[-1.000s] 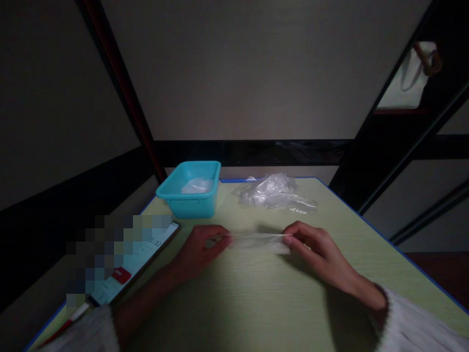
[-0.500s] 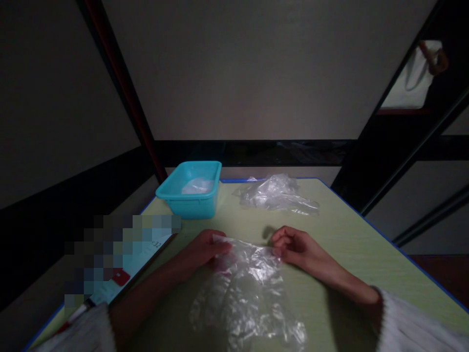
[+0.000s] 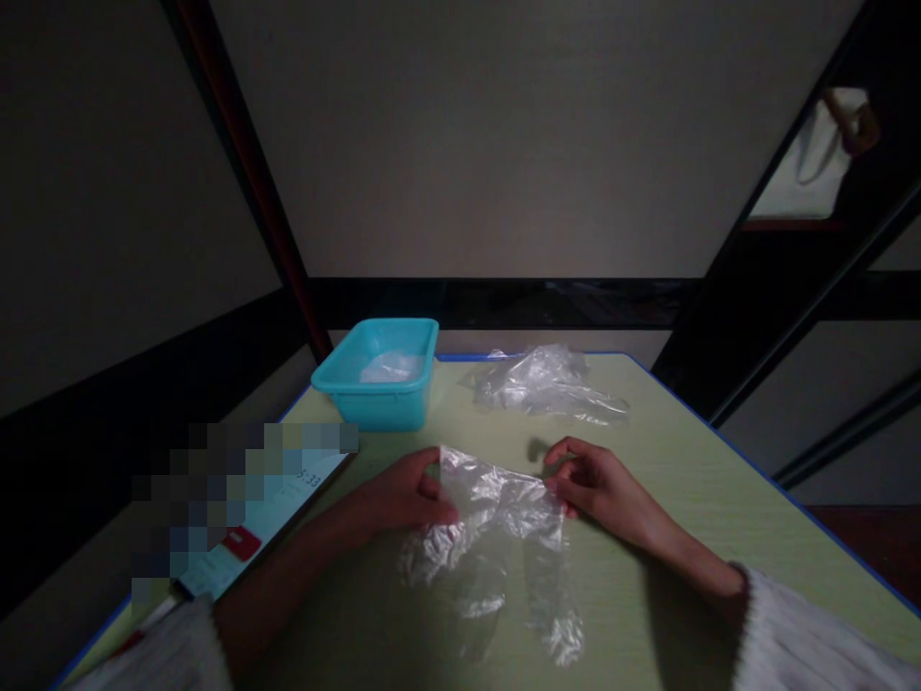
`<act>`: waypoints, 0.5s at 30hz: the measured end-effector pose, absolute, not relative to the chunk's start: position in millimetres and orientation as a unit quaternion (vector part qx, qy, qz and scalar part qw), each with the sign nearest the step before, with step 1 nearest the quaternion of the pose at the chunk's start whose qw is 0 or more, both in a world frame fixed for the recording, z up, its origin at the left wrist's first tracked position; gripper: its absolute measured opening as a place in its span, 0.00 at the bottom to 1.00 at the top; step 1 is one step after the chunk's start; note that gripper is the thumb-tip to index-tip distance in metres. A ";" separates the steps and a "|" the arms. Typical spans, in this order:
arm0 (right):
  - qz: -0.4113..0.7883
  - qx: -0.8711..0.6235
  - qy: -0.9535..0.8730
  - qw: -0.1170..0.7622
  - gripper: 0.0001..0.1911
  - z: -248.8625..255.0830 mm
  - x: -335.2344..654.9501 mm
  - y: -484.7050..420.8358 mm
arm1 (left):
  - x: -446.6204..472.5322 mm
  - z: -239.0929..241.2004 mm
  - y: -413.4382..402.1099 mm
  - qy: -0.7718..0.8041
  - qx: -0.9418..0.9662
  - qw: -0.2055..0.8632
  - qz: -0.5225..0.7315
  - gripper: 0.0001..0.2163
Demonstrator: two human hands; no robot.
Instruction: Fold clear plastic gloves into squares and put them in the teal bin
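Note:
A clear, crinkled plastic bag (image 3: 489, 499) is stretched between my two hands, close above the table at the front. My left hand (image 3: 395, 491) pinches its left side near the upper corner, thumb on the film. On the other side, my right hand (image 3: 601, 491) has the upper right corner between thumb and fingers, the fingers curled. Two loose strips of the bag hang toward me, one on the left and one on the right. Farther back lies a heap of similar clear plastic bags (image 3: 543, 382), touched by neither hand.
A turquoise plastic basket (image 3: 378, 408) with whitish plastic inside stands at the back left of the pale green table (image 3: 691, 480) with its blue edge. Left of my left forearm lies a tablet-like screen (image 3: 270, 509), partly blurred out. A white bag (image 3: 813, 163) sits on a shelf at right.
The bag's lower part has drawn up and narrowed into two hanging strips. Both hands have shifted slightly, and its upper edge is pulled more taut.

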State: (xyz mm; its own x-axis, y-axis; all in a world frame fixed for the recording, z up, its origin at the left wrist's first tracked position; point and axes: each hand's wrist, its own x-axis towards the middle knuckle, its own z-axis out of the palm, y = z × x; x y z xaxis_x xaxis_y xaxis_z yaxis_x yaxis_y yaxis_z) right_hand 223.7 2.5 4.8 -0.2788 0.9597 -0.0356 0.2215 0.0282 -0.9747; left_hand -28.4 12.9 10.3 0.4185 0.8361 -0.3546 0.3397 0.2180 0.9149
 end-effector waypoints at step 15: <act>0.496 -0.398 -0.751 0.175 0.15 28.9 232.0 -25.1 | -14.5 0.7 29.7 0.510 0.525 0.443 0.518 0.26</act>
State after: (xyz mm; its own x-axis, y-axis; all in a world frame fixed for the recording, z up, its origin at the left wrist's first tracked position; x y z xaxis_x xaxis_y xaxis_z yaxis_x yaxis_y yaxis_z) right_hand 232.0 -25.1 28.9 -0.6214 0.7723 -0.1319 0.4245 0.1904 -0.8852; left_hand -14.5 29.7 0.7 -0.0557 0.9942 0.0923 0.0776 -0.0879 0.9931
